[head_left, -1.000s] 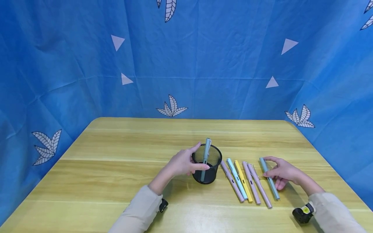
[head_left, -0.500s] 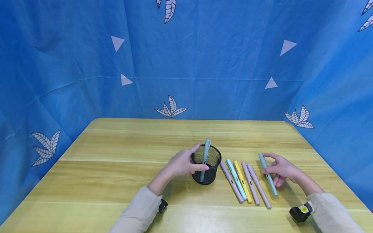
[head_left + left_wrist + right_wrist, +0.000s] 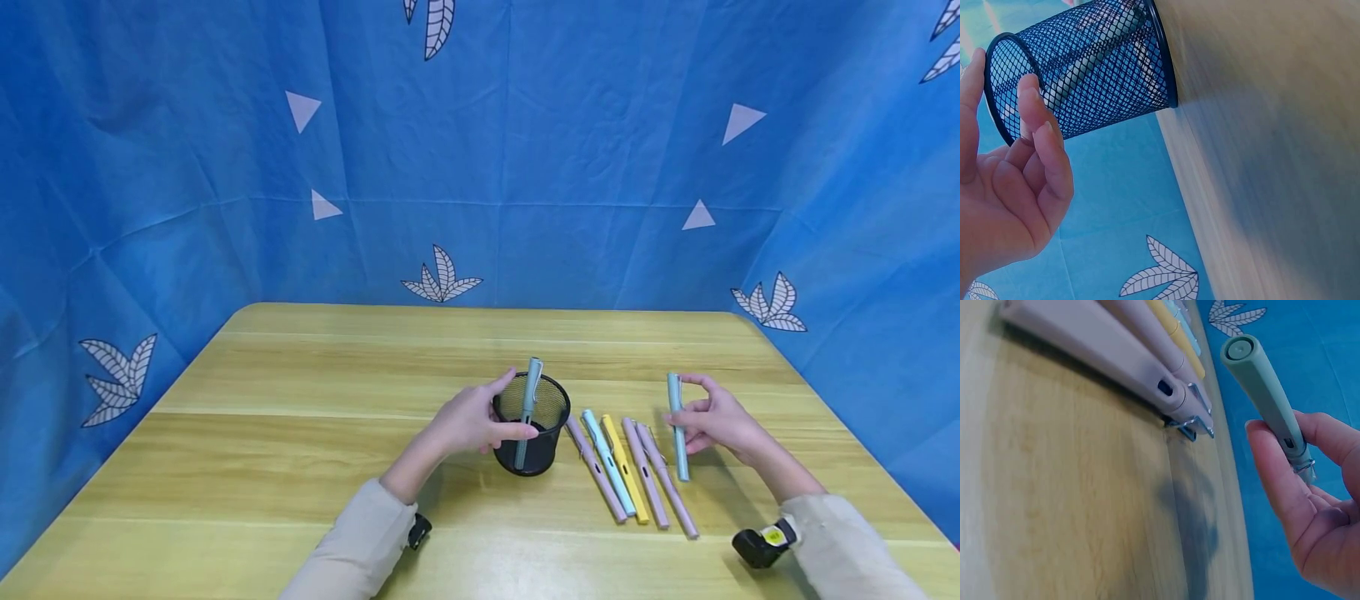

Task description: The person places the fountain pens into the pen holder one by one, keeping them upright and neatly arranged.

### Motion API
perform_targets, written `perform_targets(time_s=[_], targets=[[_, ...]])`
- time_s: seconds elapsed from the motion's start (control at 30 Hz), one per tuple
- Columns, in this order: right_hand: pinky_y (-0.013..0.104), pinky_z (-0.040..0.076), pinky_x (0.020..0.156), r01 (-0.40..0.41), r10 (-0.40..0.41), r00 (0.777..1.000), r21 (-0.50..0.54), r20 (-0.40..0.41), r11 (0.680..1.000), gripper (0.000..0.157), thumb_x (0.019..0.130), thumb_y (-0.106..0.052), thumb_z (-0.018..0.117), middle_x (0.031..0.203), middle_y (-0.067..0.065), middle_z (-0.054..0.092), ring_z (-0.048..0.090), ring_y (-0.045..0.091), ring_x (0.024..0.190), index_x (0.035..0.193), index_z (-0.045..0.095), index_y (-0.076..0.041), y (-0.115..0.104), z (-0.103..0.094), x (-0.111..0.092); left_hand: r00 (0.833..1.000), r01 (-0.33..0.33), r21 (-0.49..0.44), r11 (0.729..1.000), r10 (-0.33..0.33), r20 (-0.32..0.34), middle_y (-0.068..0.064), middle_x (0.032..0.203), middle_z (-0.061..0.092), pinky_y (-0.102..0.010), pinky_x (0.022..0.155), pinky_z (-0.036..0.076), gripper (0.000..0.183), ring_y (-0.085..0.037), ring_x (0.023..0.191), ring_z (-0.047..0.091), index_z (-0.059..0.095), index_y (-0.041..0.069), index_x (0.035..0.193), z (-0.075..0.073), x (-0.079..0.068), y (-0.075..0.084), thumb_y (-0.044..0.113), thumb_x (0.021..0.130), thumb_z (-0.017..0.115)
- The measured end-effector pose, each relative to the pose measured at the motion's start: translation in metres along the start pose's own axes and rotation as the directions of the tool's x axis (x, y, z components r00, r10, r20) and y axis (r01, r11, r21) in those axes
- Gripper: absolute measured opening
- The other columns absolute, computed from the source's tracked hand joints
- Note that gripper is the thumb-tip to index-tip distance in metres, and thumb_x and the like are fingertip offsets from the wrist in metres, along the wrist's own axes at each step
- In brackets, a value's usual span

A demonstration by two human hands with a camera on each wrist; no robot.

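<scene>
A black mesh pen holder [image 3: 551,417] stands upright on the table, with a grey-green pen [image 3: 531,392] leaning in it. My left hand [image 3: 468,421] holds its left side near the rim, index finger and thumb spread around it. From the left wrist, the mesh wall [image 3: 1104,69] fills the top of the view beside the fingers. To the right, my right hand [image 3: 723,423] pinches a grey-green pen [image 3: 677,442] between thumb and fingers, raised above the table. The right wrist view shows this pen [image 3: 1266,394] with its end toward the camera and its clip near the fingers.
Between the hands lie several pens side by side: a purple one [image 3: 596,471] nearest the holder, a light blue one [image 3: 609,462], a yellow one [image 3: 626,471], then two more purple pens, the outer one [image 3: 667,482] farthest right. A blue curtain [image 3: 480,150] hangs behind the wooden table [image 3: 337,375].
My right hand has lifted the grey-green pen off the table and shifted it slightly left and away from me, turning it more upright in view. The left hand and pen holder stay put.
</scene>
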State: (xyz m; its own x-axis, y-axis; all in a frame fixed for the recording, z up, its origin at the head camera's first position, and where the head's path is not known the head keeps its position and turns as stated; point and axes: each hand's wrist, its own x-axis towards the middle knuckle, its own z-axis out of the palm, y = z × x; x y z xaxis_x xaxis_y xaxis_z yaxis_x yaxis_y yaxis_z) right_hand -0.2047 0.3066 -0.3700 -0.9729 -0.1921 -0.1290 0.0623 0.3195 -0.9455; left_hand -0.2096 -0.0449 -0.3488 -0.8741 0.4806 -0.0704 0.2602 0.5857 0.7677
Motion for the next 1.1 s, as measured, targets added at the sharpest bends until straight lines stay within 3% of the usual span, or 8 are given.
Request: perform_targets(time_s=[0.27,0.63,0.87,1.1], targets=[[0.037,0.052,0.053,0.024,-0.020,0.999,0.080,-0.041,0.997,0.074,0.084,-0.002,0.059,0.080,0.006,0.055,0.059,0.016,0.054,0.135,0.006,0.001,-0.001,0.004,0.003,1.000,-0.006,0.001,1.000,0.006,-0.001,-0.008,0.057,0.059,-0.030,0.043,0.042,0.092,-0.029,0.049,0.055,0.018,0.025,0.144,0.000,0.000,-0.001,0.051,0.071,0.068],[0.033,0.052,0.051,0.057,-0.048,0.998,0.209,-0.045,0.976,0.069,0.084,0.003,0.057,0.080,0.004,0.053,0.059,0.015,0.055,0.129,0.005,0.003,-0.009,0.013,0.006,1.000,-0.008,0.002,1.000,0.008,-0.001,-0.006,0.055,0.058,-0.029,0.044,0.043,0.092,-0.028,0.049,0.056,0.018,0.024,0.144,0.001,0.001,-0.001,0.050,0.072,0.069],[0.032,0.052,0.051,0.076,-0.060,0.995,0.202,-0.084,0.976,0.076,0.085,-0.001,0.059,0.090,0.006,0.050,0.059,0.016,0.057,0.135,0.003,0.003,-0.012,0.016,0.007,1.000,-0.011,-0.003,1.000,0.011,-0.004,-0.008,0.056,0.059,-0.029,0.044,0.043,0.091,-0.029,0.049,0.055,0.018,0.024,0.144,0.001,0.001,-0.001,0.048,0.072,0.069],[0.034,0.052,0.050,0.165,-0.150,0.983,0.156,-0.106,0.974,0.058,0.083,-0.001,0.062,0.098,0.013,0.048,0.059,0.018,0.055,0.129,0.026,-0.006,-0.012,0.023,0.010,1.000,-0.009,-0.004,1.000,0.009,-0.002,-0.007,0.055,0.058,-0.029,0.044,0.043,0.092,-0.029,0.049,0.055,0.018,0.025,0.144,0.002,0.002,-0.002,0.050,0.071,0.069]])
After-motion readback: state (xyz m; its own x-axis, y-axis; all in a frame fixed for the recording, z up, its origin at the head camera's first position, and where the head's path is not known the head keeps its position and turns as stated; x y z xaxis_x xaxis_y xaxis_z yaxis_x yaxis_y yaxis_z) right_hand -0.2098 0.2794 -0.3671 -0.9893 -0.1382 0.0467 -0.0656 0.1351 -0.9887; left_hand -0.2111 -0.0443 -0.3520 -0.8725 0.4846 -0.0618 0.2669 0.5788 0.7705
